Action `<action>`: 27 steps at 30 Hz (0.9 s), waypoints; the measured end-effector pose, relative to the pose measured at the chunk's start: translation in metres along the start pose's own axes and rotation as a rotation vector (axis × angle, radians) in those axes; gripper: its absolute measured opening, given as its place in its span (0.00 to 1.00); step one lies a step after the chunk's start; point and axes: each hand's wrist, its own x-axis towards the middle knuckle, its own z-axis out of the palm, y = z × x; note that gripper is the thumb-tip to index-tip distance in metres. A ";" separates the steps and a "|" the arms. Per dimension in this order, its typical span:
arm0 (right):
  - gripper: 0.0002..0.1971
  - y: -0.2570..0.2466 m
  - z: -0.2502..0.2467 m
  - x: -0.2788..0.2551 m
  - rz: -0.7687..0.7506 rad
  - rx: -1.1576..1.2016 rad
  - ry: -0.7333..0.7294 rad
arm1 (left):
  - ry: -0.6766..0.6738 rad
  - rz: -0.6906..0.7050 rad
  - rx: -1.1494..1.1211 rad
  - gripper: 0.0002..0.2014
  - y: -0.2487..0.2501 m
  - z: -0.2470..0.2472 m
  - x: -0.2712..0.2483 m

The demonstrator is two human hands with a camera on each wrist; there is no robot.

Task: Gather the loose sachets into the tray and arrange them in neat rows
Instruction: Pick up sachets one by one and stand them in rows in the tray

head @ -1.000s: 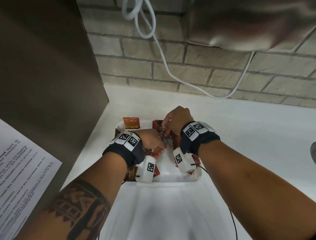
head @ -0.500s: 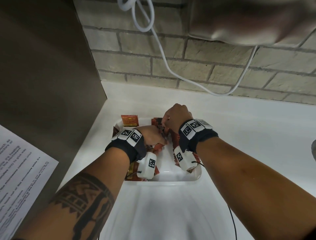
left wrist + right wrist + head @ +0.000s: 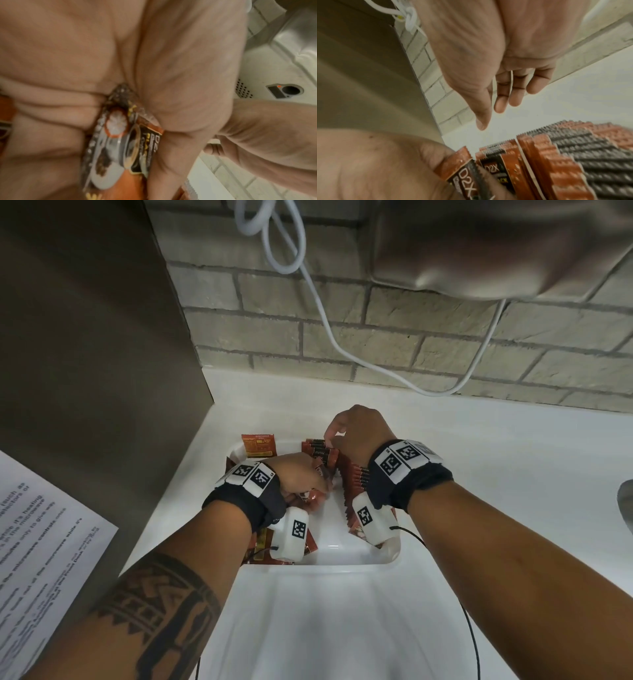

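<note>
A white tray (image 3: 342, 568) lies on the counter. Along its right side stands a packed row of orange and black sachets (image 3: 354, 479), seen close up in the right wrist view (image 3: 565, 162). My left hand (image 3: 305, 477) is in the tray's middle and grips a sachet (image 3: 120, 135), with curled fingers (image 3: 51, 121) round it. The same sachet (image 3: 458, 166) shows pinched in the right wrist view. My right hand (image 3: 334, 436) hovers at the row's far end, its fingers (image 3: 500, 102) straight and holding nothing. One sachet (image 3: 259, 445) leans at the tray's far left corner.
More sachets (image 3: 262, 542) lie under my left wrist. A grey panel (image 3: 85, 371) with a printed notice (image 3: 41, 542) walls the left. A brick wall (image 3: 411, 344), a white cable (image 3: 325, 320) and a steel appliance (image 3: 496, 244) are behind. White counter (image 3: 513, 474) stretches right.
Hardly anything differs: both hands stay over the tray's far half, the left still gripping its sachet, the right barely shifted at the row's far end.
</note>
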 end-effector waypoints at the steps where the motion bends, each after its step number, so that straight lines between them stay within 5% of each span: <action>1: 0.14 0.000 -0.004 -0.005 -0.013 0.042 -0.004 | -0.010 0.018 -0.036 0.11 -0.001 -0.001 -0.005; 5: 0.02 0.000 -0.015 -0.025 -0.057 0.188 -0.125 | -0.034 0.173 -0.234 0.16 -0.005 -0.009 -0.021; 9: 0.06 0.003 -0.022 -0.035 -0.066 0.318 -0.105 | -0.136 0.324 -0.435 0.19 -0.004 -0.014 -0.041; 19: 0.02 -0.006 -0.046 -0.037 -0.148 0.467 0.020 | 0.051 0.470 -0.298 0.14 -0.008 -0.014 -0.047; 21: 0.03 -0.006 -0.044 -0.038 -0.148 0.369 0.045 | 0.122 0.393 -0.206 0.13 -0.010 -0.015 -0.044; 24: 0.03 -0.003 -0.036 -0.035 -0.134 0.192 0.053 | 0.251 0.137 0.265 0.21 -0.019 -0.022 -0.037; 27: 0.05 0.001 -0.024 -0.025 -0.092 0.107 0.053 | 0.357 0.068 0.599 0.25 -0.020 -0.023 -0.026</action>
